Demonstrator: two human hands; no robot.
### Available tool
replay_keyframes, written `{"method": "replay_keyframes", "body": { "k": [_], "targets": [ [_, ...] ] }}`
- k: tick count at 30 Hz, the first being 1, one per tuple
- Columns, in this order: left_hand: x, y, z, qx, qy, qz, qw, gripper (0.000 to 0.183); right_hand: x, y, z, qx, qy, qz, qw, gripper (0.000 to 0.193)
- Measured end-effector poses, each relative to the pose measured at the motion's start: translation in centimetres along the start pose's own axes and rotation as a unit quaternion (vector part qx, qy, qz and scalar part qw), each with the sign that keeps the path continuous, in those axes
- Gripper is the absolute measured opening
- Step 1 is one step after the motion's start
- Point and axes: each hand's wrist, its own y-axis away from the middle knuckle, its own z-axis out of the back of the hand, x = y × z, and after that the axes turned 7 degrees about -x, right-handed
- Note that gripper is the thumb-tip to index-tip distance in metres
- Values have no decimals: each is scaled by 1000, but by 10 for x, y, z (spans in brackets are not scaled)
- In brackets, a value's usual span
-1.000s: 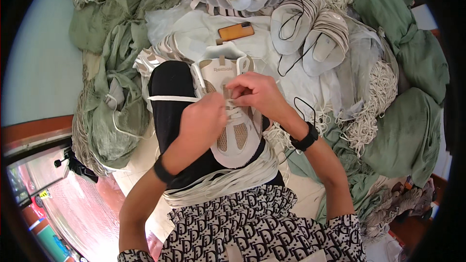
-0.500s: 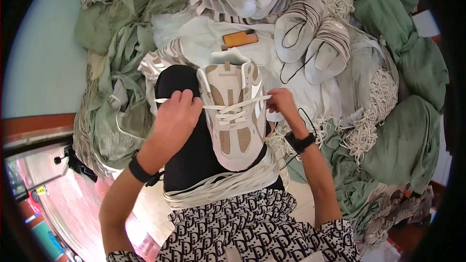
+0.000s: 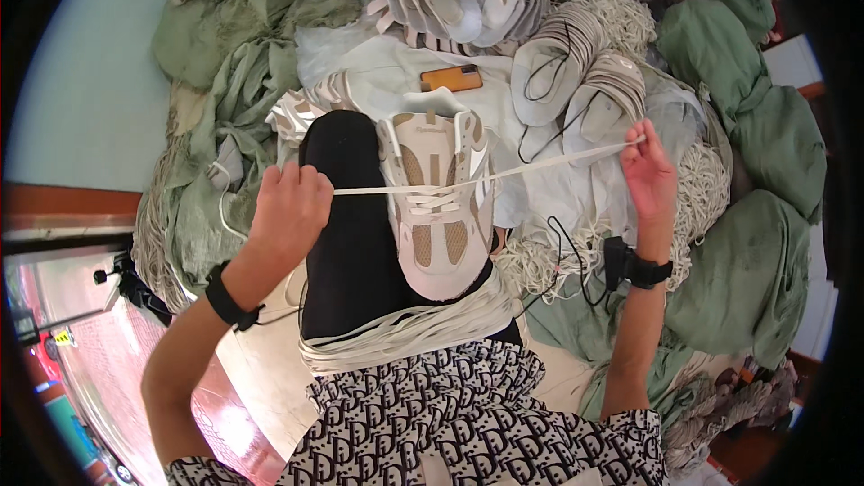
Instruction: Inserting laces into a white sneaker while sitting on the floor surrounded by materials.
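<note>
A beige and white sneaker upper [image 3: 438, 243] lies on my black-clothed lap, toe toward me. A cream shoelace [image 3: 540, 164] crosses its lower eyelets and runs taut to both sides. My left hand [image 3: 292, 216] is closed on the left end, over the black cloth's left edge. Out to the right, my right hand [image 3: 648, 169] pinches the other end between thumb and fingers, raised a little higher than the left. A bundle of loose cream laces [image 3: 414, 335] lies across my lap below the toe.
Stacked shoe uppers [image 3: 549, 63] stand ahead at the right, with more piled at the top. An orange phone [image 3: 451, 78] lies on white sheeting. Green cloth sacks [image 3: 738, 288] line the right side; green cloth [image 3: 225, 99] hangs left. Tangled laces [image 3: 706, 189] heap at the right.
Both hands have moved outward from the sneaker, the right one much farther and upward. The lace has been drawn out longer and straighter on both sides.
</note>
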Motion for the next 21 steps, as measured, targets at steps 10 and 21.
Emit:
{"method": "replay_keyframes", "body": {
  "k": [10, 21],
  "targets": [
    [28, -16, 13, 120, 609, 311, 720, 24, 43, -1, 20, -27, 17, 16, 999, 38],
    [178, 139, -41, -247, 723, 523, 378, 40, 161, -13, 113, -11, 57, 70, 996, 30]
  ]
}}
